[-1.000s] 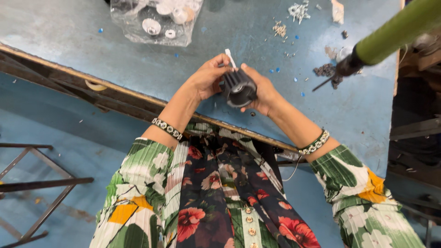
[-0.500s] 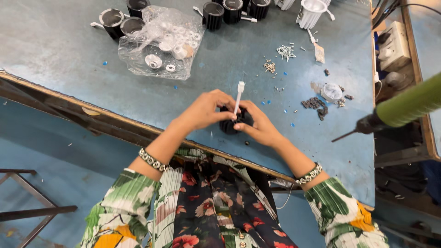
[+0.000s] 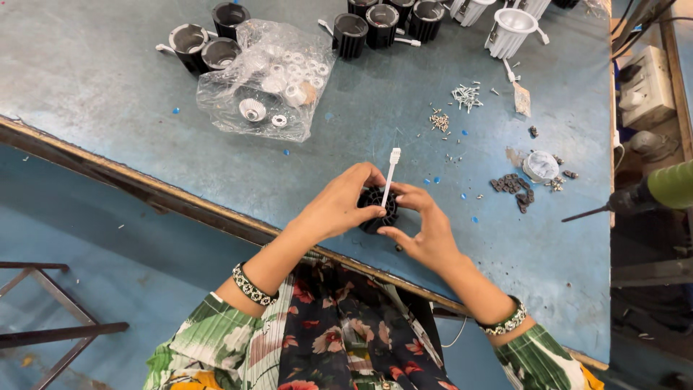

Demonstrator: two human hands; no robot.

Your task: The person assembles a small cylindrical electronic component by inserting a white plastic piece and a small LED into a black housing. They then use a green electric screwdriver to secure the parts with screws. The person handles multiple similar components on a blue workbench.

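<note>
My left hand [image 3: 338,204] and my right hand [image 3: 426,227] both grip a small black ribbed round housing [image 3: 375,208] just above the blue worktable [image 3: 108,94], near its front edge. A thin white wire with a white connector [image 3: 390,173] sticks up from the housing between my fingers. My fingertips pinch the housing from both sides, so most of it is hidden.
A clear plastic bag of white parts [image 3: 267,79] lies at the back left beside black housings [image 3: 206,45]. More black housings [image 3: 382,25] and white ones [image 3: 511,30] stand at the back. Loose screws [image 3: 462,97], small black pieces [image 3: 514,186] and a green-handled screwdriver [image 3: 642,195] are at the right.
The view has tilted up the table, showing more of its far side. The housing has turned from open face up to held between both hands with the white wire pointing up.
</note>
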